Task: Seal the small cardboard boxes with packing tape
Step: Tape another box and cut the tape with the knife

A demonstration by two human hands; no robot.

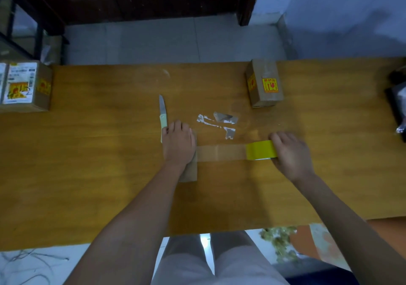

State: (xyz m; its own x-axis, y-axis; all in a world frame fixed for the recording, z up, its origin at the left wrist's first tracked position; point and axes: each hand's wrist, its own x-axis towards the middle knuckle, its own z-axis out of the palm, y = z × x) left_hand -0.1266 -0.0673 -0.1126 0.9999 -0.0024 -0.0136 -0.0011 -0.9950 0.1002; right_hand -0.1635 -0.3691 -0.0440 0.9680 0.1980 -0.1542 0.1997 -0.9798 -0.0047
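- A small brown cardboard box (189, 172) lies near the middle of the wooden bench (87, 153), toward its near edge, mostly hidden beneath the left hand (179, 144), which rests on top with fingers laid forward and only slightly bent, seemingly pinning the box so it cannot slide as tape is drawn.
- A strip of clear brownish packing tape (220, 152) runs taut from the box toward the bench's right end, joining the yellow tape roll (261, 150) gripped by the right hand (292, 150), fingers curled over the roll; the pull looks meant to pay out enough length to cross the flaps.
- A folding knife with a pale green handle and bare steel blade (163, 115) lies just beside the left hand's fingers, blade pointing to the far edge, likely kept close for cutting the strip.
- Torn scraps of tape (219, 123) sit between the hands, slightly farther back.
- A second small cardboard box with yellow-and-red stickers (264, 83) stands at the far edge, right of centre, set apart and apparently taped already.
- A labelled carton with a printed white label (24, 86) sits at the far-left corner, overhanging the bench's left end.
- A dark object (397, 100) at the right end is too cut off to identify.
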